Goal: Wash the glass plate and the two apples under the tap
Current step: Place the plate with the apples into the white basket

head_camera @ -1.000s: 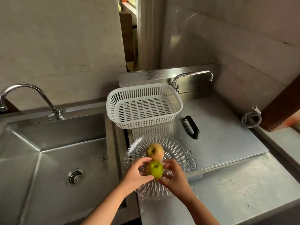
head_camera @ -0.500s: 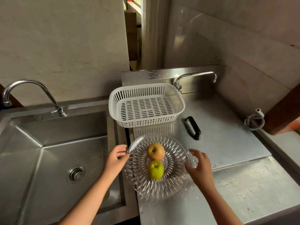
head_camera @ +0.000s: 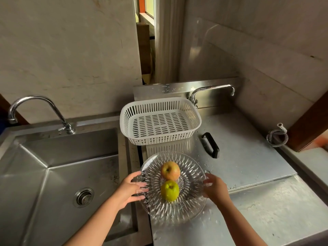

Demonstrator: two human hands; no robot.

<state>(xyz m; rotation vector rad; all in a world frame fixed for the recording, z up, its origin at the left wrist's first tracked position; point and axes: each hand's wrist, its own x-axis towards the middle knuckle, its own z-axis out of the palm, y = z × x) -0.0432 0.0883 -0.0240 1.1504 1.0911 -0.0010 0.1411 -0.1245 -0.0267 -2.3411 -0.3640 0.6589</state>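
A cut-glass plate (head_camera: 177, 215) sits on the steel counter just right of the sink. Two apples lie on it: a red-yellow apple (head_camera: 170, 170) at the far side and a green apple (head_camera: 169, 190) nearer me, touching each other. My left hand (head_camera: 129, 189) grips the plate's left rim, and its fingertips show through the glass. My right hand (head_camera: 215, 189) grips the right rim. The curved tap (head_camera: 35, 102) over the sink (head_camera: 53, 174) is at the far left, with no water running.
A white slotted basket (head_camera: 160, 119) stands empty behind the plate. A second tap (head_camera: 211, 89) is at the back wall. A black handle (head_camera: 211, 144) sits on the wet steel cover. A coiled hose (head_camera: 276, 137) lies far right. The drain (head_camera: 83, 197) is in the sink floor.
Both hands let go of the green apple, spread apart to the plate's sides, and have now closed on its left and right rim. The apples stay on the plate.
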